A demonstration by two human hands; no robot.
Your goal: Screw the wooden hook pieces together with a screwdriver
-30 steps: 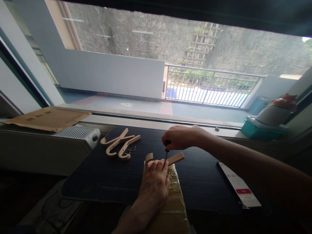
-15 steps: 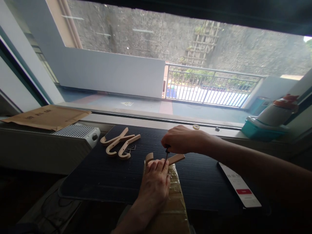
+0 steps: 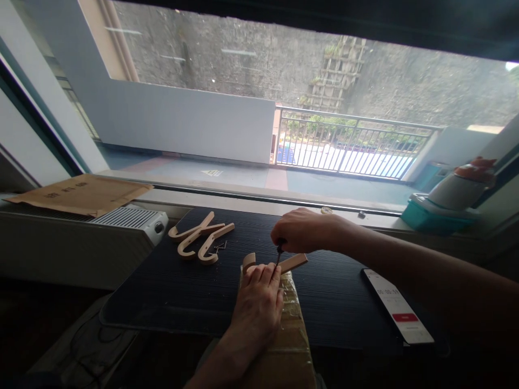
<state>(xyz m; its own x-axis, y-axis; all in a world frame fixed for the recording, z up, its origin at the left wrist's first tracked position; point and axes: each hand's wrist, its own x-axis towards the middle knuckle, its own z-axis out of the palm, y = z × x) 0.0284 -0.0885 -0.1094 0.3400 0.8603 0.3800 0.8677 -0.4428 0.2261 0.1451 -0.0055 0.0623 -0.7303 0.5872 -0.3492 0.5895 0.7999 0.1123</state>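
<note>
My right hand is closed around the dark handle of a screwdriver, whose shaft points down beside the fingertips of my other hand. With its fingers wrapped over the middle, my left hand presses a wooden hook onto the end of a taped cardboard box. The curved end of that hook shows left of the fingers and its straight end to the right. The screwdriver's tip and whatever it touches are hidden by my left fingers.
Several more wooden hooks lie on the dark table, with small screws next to them. A phone showing a timer lies at the right. Behind are a radiator, a paper envelope and a teal box.
My right hand has shifted very slightly and its grip on the screwdriver looks a little rotated. My left hand and the hook stay in place.
</note>
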